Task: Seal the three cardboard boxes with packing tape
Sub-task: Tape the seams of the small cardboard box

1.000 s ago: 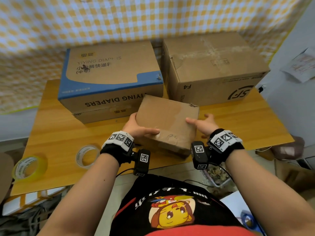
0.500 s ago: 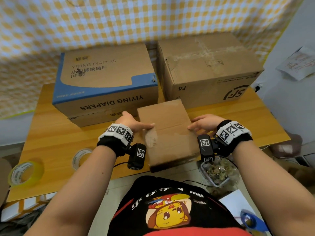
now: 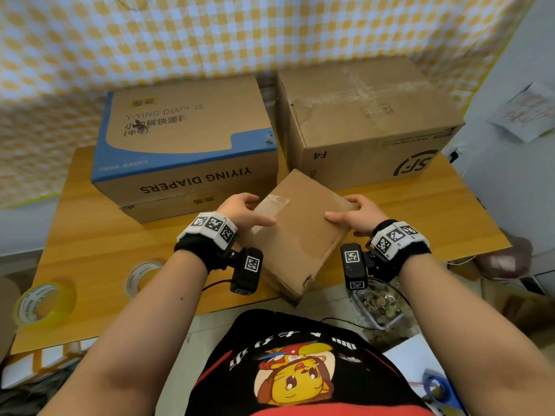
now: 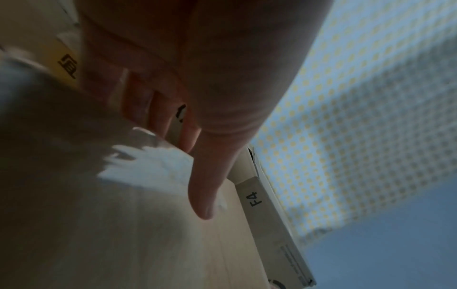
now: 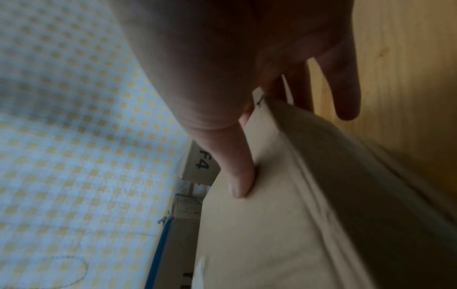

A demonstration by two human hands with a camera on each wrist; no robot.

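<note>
small box (image 3: 295, 235) at near table (image 3: 90, 235) edge, in front of me, rotated so long axis runs diagonal, far corner aimed at gap between diaper box (image 3: 186, 151) and sf box (image 3: 369, 127), near corner hanging past edge. my left hand (image 3: 243, 210) grips its left side, thumb flat on top over shiny tape patch. right hand (image 3: 357, 216) grips right side, thumb on top. two tape rolls, clear (image 3: 141, 276) and yellow (image 3: 42, 304), off to my left.
</note>
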